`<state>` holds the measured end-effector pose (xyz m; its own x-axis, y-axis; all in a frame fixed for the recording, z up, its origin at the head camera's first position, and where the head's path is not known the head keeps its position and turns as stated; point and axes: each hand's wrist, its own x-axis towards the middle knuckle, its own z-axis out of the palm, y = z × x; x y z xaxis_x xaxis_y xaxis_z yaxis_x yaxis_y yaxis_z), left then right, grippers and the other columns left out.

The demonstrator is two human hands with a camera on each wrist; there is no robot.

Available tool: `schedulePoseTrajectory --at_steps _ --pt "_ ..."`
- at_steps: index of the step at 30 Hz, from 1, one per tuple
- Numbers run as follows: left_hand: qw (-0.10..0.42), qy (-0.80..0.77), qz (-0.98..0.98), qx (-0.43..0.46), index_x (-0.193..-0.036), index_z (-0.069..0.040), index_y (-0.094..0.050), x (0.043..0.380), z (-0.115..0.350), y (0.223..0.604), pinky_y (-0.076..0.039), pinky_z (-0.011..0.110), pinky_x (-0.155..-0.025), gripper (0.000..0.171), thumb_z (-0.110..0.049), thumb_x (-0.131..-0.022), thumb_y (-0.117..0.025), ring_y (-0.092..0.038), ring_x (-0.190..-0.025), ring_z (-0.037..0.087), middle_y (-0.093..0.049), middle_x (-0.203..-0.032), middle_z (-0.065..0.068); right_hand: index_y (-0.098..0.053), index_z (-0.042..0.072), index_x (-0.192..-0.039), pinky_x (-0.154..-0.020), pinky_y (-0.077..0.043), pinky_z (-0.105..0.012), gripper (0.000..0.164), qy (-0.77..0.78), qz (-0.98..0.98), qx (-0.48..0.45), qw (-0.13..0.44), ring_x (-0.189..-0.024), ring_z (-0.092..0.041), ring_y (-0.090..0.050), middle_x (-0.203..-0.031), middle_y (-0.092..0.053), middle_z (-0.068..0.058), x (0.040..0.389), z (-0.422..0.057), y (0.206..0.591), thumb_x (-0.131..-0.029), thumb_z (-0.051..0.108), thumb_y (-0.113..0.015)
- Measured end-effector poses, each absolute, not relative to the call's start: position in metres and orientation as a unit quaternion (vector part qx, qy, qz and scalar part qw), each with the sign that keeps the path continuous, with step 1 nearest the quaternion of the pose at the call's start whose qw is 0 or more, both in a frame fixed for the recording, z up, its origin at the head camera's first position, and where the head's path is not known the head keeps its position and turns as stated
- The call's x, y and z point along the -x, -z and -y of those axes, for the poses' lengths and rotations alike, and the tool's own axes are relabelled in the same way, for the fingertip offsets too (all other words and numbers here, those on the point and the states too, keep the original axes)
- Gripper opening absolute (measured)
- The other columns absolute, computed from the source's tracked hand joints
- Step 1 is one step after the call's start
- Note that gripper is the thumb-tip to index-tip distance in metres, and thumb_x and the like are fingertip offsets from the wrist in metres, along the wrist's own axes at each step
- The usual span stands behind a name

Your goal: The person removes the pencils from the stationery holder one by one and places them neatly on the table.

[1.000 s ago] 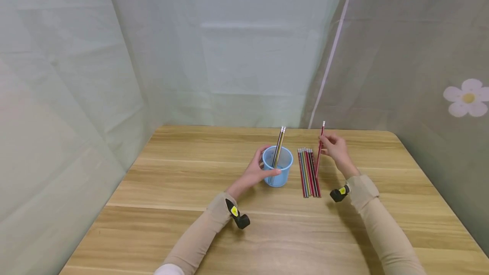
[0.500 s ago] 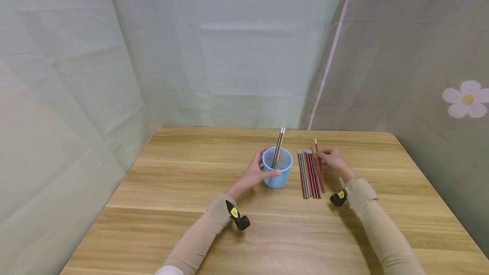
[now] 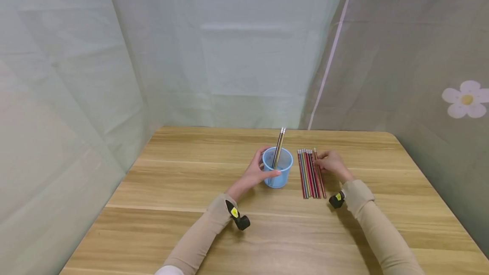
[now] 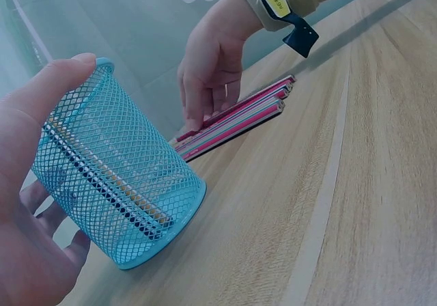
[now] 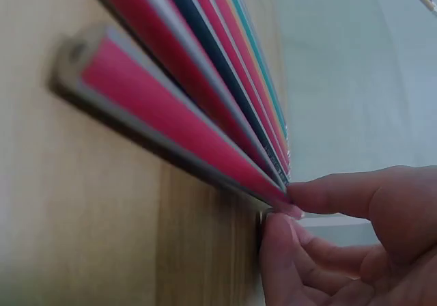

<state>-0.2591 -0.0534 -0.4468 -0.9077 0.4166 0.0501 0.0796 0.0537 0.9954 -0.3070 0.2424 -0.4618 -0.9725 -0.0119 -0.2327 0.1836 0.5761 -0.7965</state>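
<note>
My left hand (image 3: 253, 174) grips the side of a light blue mesh pencil cup (image 3: 280, 179), thumb near the rim. Inside the cup, a few striped pencils (image 3: 279, 144) lean with their pale ends up. To the right, several red, dark, green and yellow pencils (image 3: 308, 177) lie side by side on the wooden table. With thumb and finger, my right hand (image 3: 333, 163) pinches a red pencil (image 5: 164, 115) towards its far end. That pencil lies along the right side of the row, slightly angled from it; its unsharpened near end shows in the right wrist view.
The wooden table (image 3: 183, 181) ends at a pale fabric curtain (image 3: 248, 54) behind. More curtain hangs at both sides, with a white flower print (image 3: 467, 99) on the right. Each wrist wears a small black camera (image 3: 337, 200).
My right hand has brought the red pencil down from a raised, steep tilt to lie beside the row, moving slightly left and nearer. My left hand and the cup have stayed put.
</note>
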Motion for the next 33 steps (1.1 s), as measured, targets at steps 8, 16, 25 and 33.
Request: schedulePoseTrajectory --at_steps 8,16,25,33 --pt "0.127 -0.662 -0.719 -0.172 -0.149 -0.017 -0.025 0.259 0.054 0.446 -0.025 0.054 -0.117 0.087 -0.012 -0.079 -0.078 -0.03 -0.143 0.035 -0.036 -0.151 0.015 -0.055 -0.012 -0.108 -0.057 -0.054 -0.023 0.025 0.45 -0.886 -0.053 0.099 -0.065 -0.012 -0.057 -0.078 -0.059 -0.008 0.304 -0.239 0.459 -0.093 0.006 -0.054" --pt "0.125 -0.662 -0.718 -0.172 -0.149 -0.016 -0.025 0.259 0.054 0.447 -0.025 0.054 -0.118 0.088 -0.012 -0.079 -0.078 -0.03 -0.143 0.034 -0.037 -0.151 0.014 -0.061 -0.007 -0.115 -0.062 -0.054 -0.026 0.034 0.404 -0.914 -0.029 0.025 -0.079 -0.022 -0.064 -0.098 -0.067 -0.022 0.304 -0.223 0.444 -0.096 0.019 -0.05" --pt "0.129 -0.659 -0.721 -0.173 -0.149 -0.017 -0.024 0.261 0.055 0.446 -0.026 0.053 -0.117 0.089 -0.013 -0.079 -0.078 -0.03 -0.143 0.034 -0.036 -0.152 0.014 -0.056 -0.009 -0.125 -0.072 -0.058 -0.026 0.038 0.481 -0.877 0.01 0.021 -0.083 -0.018 -0.065 -0.11 -0.065 -0.026 0.306 -0.198 0.435 -0.099 0.019 -0.05" --pt "0.126 -0.658 -0.723 -0.172 -0.149 -0.016 -0.025 0.261 0.054 0.446 -0.026 0.052 -0.117 0.088 -0.013 -0.079 -0.078 -0.032 -0.142 0.033 -0.037 -0.151 0.014 -0.056 -0.009 -0.125 -0.078 -0.059 -0.031 0.043 0.526 -0.847 0.078 0.022 -0.089 -0.018 -0.065 -0.113 -0.065 -0.026 0.31 -0.185 0.438 -0.099 0.026 -0.054"
